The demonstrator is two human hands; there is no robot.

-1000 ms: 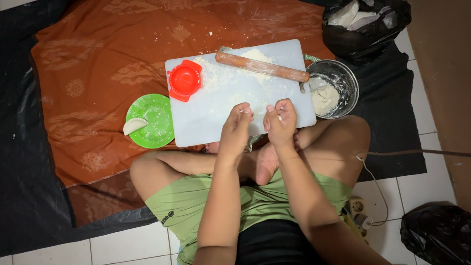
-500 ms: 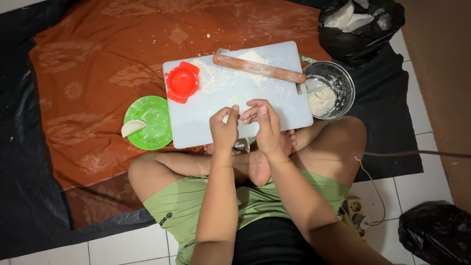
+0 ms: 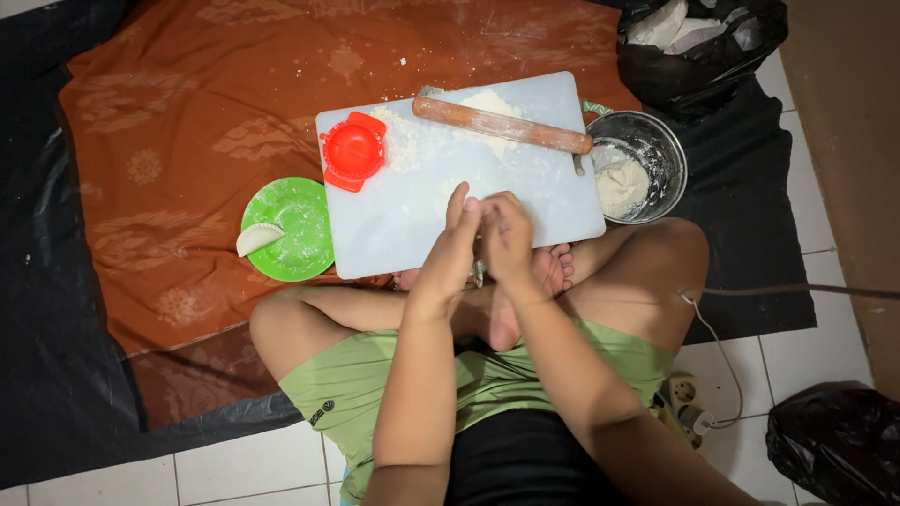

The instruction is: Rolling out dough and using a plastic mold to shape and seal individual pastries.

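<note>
A single head-worn camera looks steeply down from close above the seated person's lap, facing toward 12 o'clock over the white cutting board (image 3: 459, 183) on the floor.

We see our hands drawing together. A second ago they are apart, the left hand (image 3: 452, 245) and the right hand (image 3: 507, 239) each resting fingers-down on the near edge of the white cutting board (image 3: 412, 220). Half a second ago they meet, pinching something small and pale between them. Now the palms press against each other, fingers overlapping, and whatever lies between them is hidden.
</note>
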